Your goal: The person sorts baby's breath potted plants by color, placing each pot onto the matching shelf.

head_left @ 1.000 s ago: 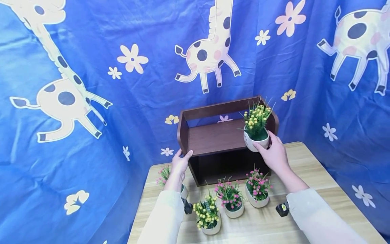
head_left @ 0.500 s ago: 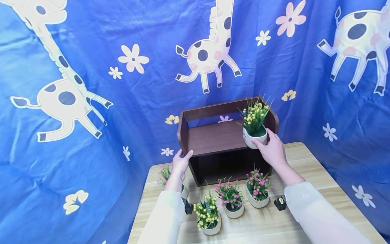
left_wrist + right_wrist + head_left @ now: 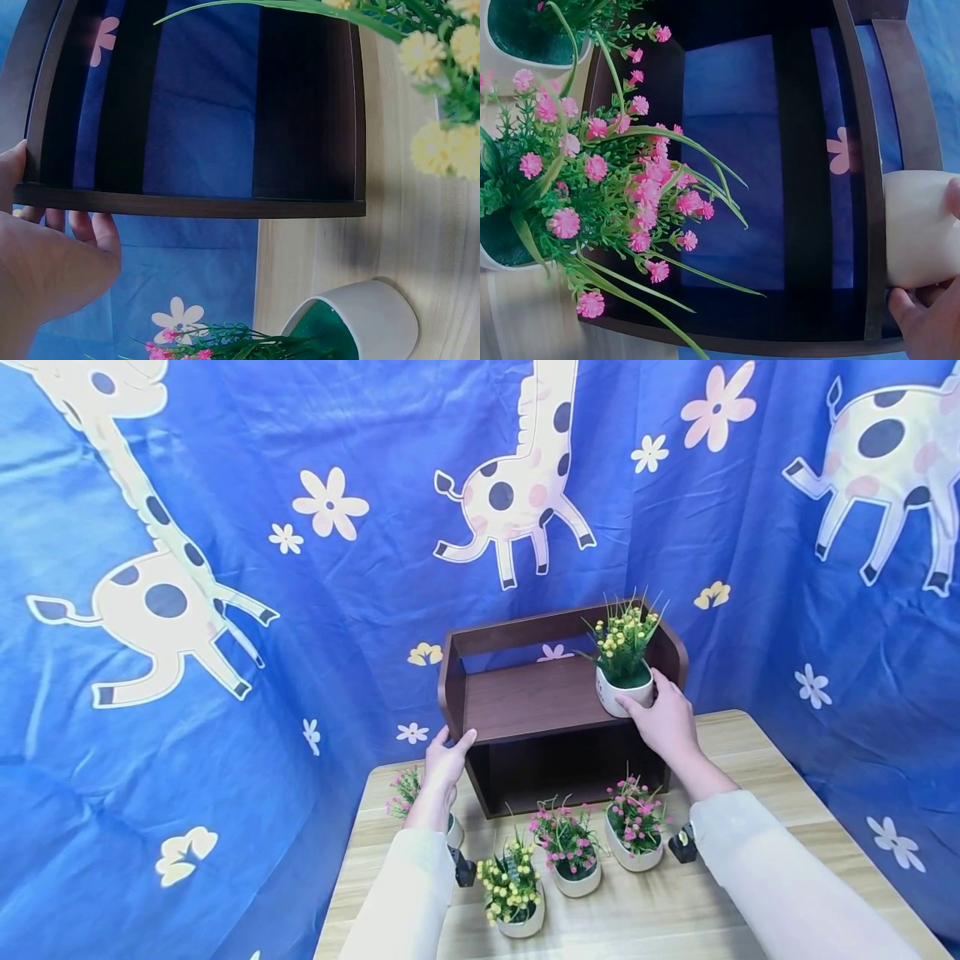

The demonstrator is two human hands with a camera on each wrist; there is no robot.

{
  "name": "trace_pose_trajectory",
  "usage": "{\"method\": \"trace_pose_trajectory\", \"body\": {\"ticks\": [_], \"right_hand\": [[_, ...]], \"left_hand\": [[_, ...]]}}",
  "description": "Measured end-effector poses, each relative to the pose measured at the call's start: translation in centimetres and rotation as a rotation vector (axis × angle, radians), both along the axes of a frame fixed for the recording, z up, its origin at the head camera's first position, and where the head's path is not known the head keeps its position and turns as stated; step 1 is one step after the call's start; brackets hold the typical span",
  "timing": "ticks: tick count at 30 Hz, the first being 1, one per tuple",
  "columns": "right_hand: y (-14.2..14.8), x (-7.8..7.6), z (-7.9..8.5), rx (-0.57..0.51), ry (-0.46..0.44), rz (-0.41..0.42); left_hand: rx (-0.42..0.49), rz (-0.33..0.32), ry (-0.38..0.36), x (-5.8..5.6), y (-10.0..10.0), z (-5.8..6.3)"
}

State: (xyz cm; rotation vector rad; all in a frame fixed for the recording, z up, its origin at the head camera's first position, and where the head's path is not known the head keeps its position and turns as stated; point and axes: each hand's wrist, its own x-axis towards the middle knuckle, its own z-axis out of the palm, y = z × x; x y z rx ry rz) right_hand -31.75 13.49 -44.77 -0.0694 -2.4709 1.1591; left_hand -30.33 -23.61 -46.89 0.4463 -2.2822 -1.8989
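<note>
A dark brown wooden shelf (image 3: 525, 697) stands on the light wood table (image 3: 757, 752), against the blue curtain. My right hand (image 3: 660, 718) grips a white pot with yellow flowers (image 3: 622, 660) that sits on the right end of the shelf's upper board. The right wrist view shows the pot's white side (image 3: 922, 225) with my fingers (image 3: 930, 319) around it. My left hand (image 3: 446, 760) holds the shelf's front left corner. Its thumb lies on the edge in the left wrist view, the fingers (image 3: 75, 225) curled behind it.
Several potted plants stand on the table before the shelf: a yellow one (image 3: 513, 889), two pink ones (image 3: 573, 852) (image 3: 633, 822), and another (image 3: 405, 793) partly hidden behind my left arm. A blue giraffe-print curtain (image 3: 225, 610) hangs close behind and to the left.
My right hand carried the yellow-flower pot left and back, from the shelf's front right edge onto its upper board. The left hand stayed at the corner.
</note>
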Motion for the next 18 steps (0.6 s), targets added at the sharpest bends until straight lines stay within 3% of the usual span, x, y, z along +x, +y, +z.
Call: {"method": "trace_pose_trajectory", "body": {"ticks": [18], "right_hand": [[-0.35, -0.99, 0.01, 0.019, 0.003, 0.014]], "left_hand": [[-0.002, 0.0, 0.025, -0.02, -0.01, -0.3]]}}
